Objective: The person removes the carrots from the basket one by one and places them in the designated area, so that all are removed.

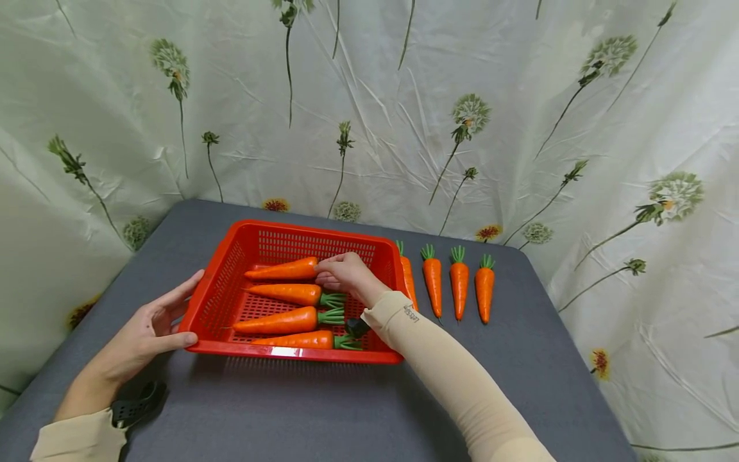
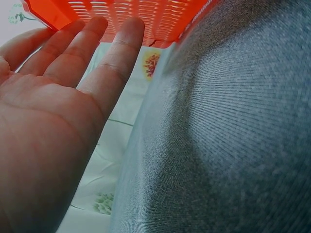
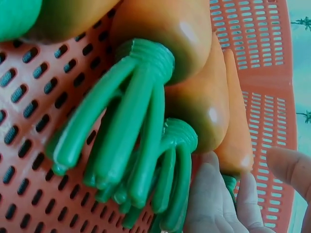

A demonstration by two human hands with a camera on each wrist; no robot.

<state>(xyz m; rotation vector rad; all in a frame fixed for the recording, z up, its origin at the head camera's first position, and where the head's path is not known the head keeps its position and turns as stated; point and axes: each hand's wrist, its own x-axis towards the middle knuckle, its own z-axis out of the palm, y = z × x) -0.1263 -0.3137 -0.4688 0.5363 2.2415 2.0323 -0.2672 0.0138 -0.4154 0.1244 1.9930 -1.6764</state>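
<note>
A red plastic basket (image 1: 300,355) with slotted walls holds several orange carrots with green tops. In the head view my right hand (image 1: 352,277) reaches over the basket's right side to the farthest carrot (image 1: 285,269). Fingers (image 3: 210,194) lie at that carrot's stem end in the right wrist view, while the thumb (image 3: 291,170) stands apart. The hand partly hides its green top. My left hand (image 1: 151,330) touches the basket's left side, thumb at the near corner. From the left wrist view, its straight fingers (image 2: 114,68) meet the outer wall.
Several more carrots (image 1: 459,285) lie side by side on the grey cloth-covered table (image 1: 277,417), right of the basket. One (image 1: 407,276) is partly hidden by the basket's rim. A curtain (image 1: 392,128) with a dandelion print hangs behind the table.
</note>
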